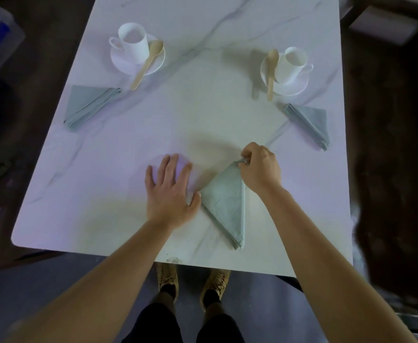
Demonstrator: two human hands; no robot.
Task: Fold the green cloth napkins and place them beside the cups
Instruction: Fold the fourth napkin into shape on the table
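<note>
A pale green cloth napkin [226, 201], folded into a triangle, lies near the front edge of the white marble-patterned table [203, 120], its top corner apparently pinched by the right hand [258, 167]. The left hand [170, 191] is spread flat, fingers open, holding nothing, its thumb touching the napkin's left corner. Folding seems finished; placement beside a white ceramic cup [291, 65] is called for next.

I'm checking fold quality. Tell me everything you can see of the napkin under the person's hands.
The napkin is pale green woven cloth, folded into a flat triangle on the marble table, near its front edge. One tip points away from the person, another toward them. The right hand pinches the far tip; the left hand lies flat, thumb touching its left corner. Hem stitching shows along the edges.
</note>
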